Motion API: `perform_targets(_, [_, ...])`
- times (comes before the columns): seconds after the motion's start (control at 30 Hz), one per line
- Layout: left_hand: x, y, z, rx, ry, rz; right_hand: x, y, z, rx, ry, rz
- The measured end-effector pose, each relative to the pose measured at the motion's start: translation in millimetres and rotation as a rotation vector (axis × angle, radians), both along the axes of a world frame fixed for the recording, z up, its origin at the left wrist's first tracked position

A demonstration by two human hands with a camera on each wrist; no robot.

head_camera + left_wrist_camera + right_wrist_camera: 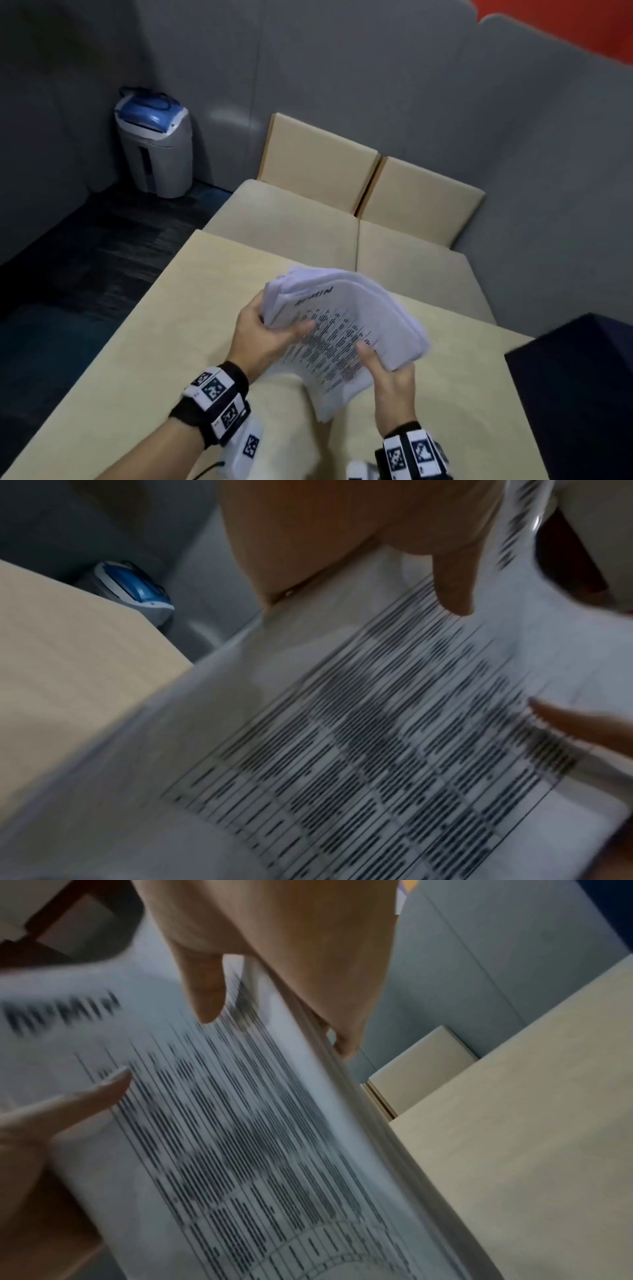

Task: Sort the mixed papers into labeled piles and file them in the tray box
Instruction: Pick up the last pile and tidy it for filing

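Currently the paper stack [346,329] is gripped by both hands above the table [144,342]: left hand [270,337] curled round its 9 o'clock edge, thumb on top; right hand [390,377] pinching the 5 o'clock corner. Both are touching, so neither is nearer. Long axis is judged to run 11 to 5 o'clock, header toward 11. No tray box is positively identified; a dark box [579,394] is seen at 3 o'clock.

grey-blue shredder [154,144], beige sofa [376,219], grey partition [342,68]
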State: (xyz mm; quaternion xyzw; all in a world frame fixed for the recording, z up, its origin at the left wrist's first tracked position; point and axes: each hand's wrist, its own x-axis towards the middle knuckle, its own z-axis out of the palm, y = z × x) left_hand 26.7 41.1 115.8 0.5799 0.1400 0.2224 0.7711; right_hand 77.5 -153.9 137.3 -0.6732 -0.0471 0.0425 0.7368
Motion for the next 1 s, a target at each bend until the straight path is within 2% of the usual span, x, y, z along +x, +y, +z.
perform_targets(0.13, [-1.8, 7.5, -2.5, -0.004, -0.025, 0.019, 0.5, -9.1, 17.4, -0.103, -0.25, -0.077])
perform_targets(0.3, [5.0, 14.5, -0.7, 0.018, -0.006, 0.002, 6.7, -12.1, 45.2, -0.424, -0.769, -0.134])
perform_targets(0.4, [9.8, 20.0, -5.5, 0.031, 0.011, -0.025, 9.5, -14.4, 49.1, -0.567, -0.873, -0.057])
perform_targets(0.6, [15.3, 20.0, -8.7, 0.021, 0.054, -0.084, 10.8, -18.3, 53.2, -0.583, -0.846, -0.044])
perform_targets(0.67, [17.6, 20.2, -12.1, 0.018, 0.075, -0.113, 11.7, -19.6, 51.4, -0.541, -0.782, -0.023])
perform_targets(0.8, [21.2, 20.0, -24.5, -0.012, 0.118, -0.106, 15.4, -23.9, 27.3, -0.128, -0.265, 0.001])
perform_targets(0.87, [24.6, 14.6, -26.6, -0.039, 0.135, -0.071, 18.2, -18.7, 9.9, -0.032, -0.032, 0.041])
perform_targets(0.93, [29.0, 3.0, -23.2, -0.063, 0.138, -0.014, 20.8, -8.0, 0.4, -0.033, 0.07, 0.006])
perform_targets(1.0, [34.2, -10.5, -21.9, -0.089, 0.12, 0.051, 24.3, -0.1, -3.9, -0.027, 0.081, -0.099])
